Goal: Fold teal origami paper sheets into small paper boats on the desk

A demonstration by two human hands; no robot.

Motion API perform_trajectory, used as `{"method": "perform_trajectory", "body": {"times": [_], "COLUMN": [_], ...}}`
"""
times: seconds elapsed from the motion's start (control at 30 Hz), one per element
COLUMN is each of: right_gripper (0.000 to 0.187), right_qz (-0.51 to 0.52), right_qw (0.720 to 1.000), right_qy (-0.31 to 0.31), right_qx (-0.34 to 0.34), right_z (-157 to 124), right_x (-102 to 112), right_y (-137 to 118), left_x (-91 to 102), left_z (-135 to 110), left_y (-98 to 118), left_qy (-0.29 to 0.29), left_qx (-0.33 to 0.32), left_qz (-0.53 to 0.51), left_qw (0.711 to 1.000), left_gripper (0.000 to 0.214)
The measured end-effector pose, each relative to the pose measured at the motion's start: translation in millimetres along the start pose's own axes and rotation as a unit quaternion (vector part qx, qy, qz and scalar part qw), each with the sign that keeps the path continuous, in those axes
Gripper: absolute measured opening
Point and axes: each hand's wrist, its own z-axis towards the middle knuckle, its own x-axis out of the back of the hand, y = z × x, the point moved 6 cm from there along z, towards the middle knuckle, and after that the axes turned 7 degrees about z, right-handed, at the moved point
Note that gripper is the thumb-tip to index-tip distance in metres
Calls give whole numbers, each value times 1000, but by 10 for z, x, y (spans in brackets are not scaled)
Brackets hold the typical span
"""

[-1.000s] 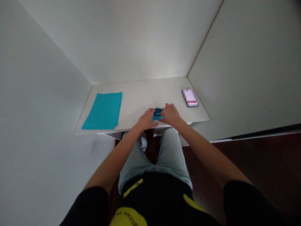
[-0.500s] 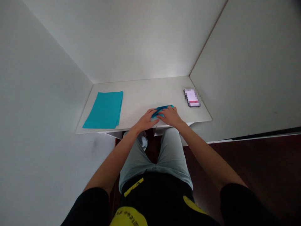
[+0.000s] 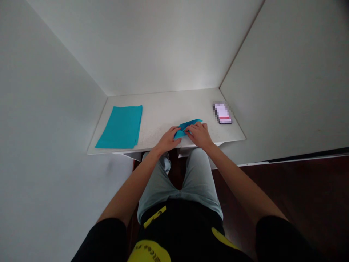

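A small folded piece of blue paper [image 3: 190, 124] lies near the front edge of the table, with darker creased layers showing in its middle. My left hand [image 3: 168, 140] holds its left end, fingers on top and thumb along the near side. At the other end, my right hand [image 3: 201, 134] has its fingers bent over the paper, thumb and index finger pinching at the near flap. Part of the paper is hidden under my right fingers.
Flat blue sheets [image 3: 120, 127] lie slightly overlapped on the left of the white table [image 3: 160, 105]. A phone [image 3: 223, 113], blurred by pixelation, rests at the right. White walls [image 3: 163, 47] stand behind and at both sides.
The folded blue paper has opened up a little, with more of its inner layers and near flap showing. My right hand's fingers have drawn together into a pinch.
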Motion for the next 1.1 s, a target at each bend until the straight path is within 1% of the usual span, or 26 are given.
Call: {"method": "perform_trajectory", "body": {"times": [0.1, 0.17, 0.27, 0.4, 0.47, 0.53, 0.6, 0.67, 0.77, 0.87, 1.0, 1.1], "right_gripper": [29, 30, 30, 32, 36, 39, 39, 40, 38, 32, 26, 24], "right_qz": [18, 30, 55, 117, 141, 147, 143, 146, 153, 147, 155, 151], "right_qw": [999, 998, 996, 989, 984, 981, 979, 979, 978, 976, 965, 959], "right_qy": [27, 48, 73, 89, 98, 108, 115, 103, 72, 62, 67, 77], "right_qx": [-10, -13, -13, -24, -45, -69, -87, -101, -126, -150, -201, -226], "right_z": [-95, -166, -285, -457, -521, -551, -540, -497, -417, -359, -311, -270], "right_x": [11, 11, -22, -125, -179, -212, -222, -231, -248, -254, -258, -234], "right_y": [38, 56, 96, 209, 286, 355, 409, 459, 543, 612, 693, 767], "left_x": [42, 62, 83, 84, 78, 82, 84, 70, 19, -33, -99, -121], "left_z": [-16, -22, -40, -82, -84, -61, -19, 30, 75, 67, 38, 46], "left_y": [-14, -16, -21, -22, 3, 32, 72, 135, 254, 379, 586, 684], "left_qy": [29, 36, 30, 1, -2, 17, 39, 40, 7, -26, -53, -64], "left_qx": [19, 30, 44, 50, 48, 61, 80, 84, 62, 36, -13, -21], "left_qz": [-6, 0, 15, 18, 11, 2, 11, 37, 73, 124, 216, 260], "left_qw": [999, 999, 998, 999, 999, 998, 996, 995, 995, 991, 975, 963], "left_gripper": [59, 61, 61, 61, 55, 47, 41, 39, 48, 58, 52, 52]}}
